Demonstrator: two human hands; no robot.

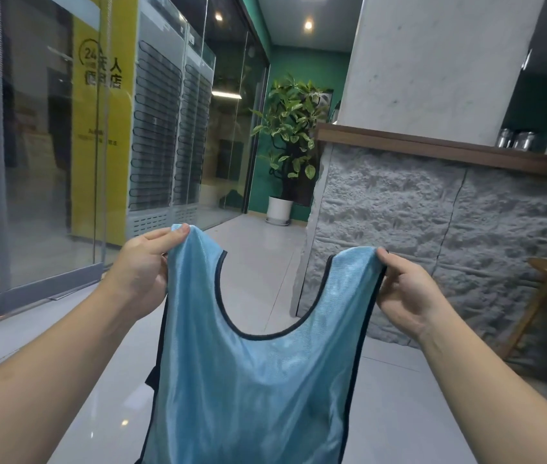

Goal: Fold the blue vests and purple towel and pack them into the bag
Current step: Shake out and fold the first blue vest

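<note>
The blue vest is hanging nearest the camera, spread flat and facing the person, its long axis running straight down from the two shoulder straps to a hem that is dropping out of view below. To the vest's left, the left hand is pinching the top of the left strap, thumb over the fabric and fingers curled behind it. To the vest's right, the right hand is pinching the top of the right strap in the same closed grip, sitting slightly lower than the left. Both hands are holding the cloth taut between them, with the dark-trimmed neckline sagging in a U between the straps. The vest is hanging in the air over the tiled floor, touching no surface. Neither hand looks nearer; the fold probably turns on bringing one strap across to meet the other along that vertical axis. Beyond the vest's right side a stone-faced counter is standing; no bag or purple towel is showing.
</note>
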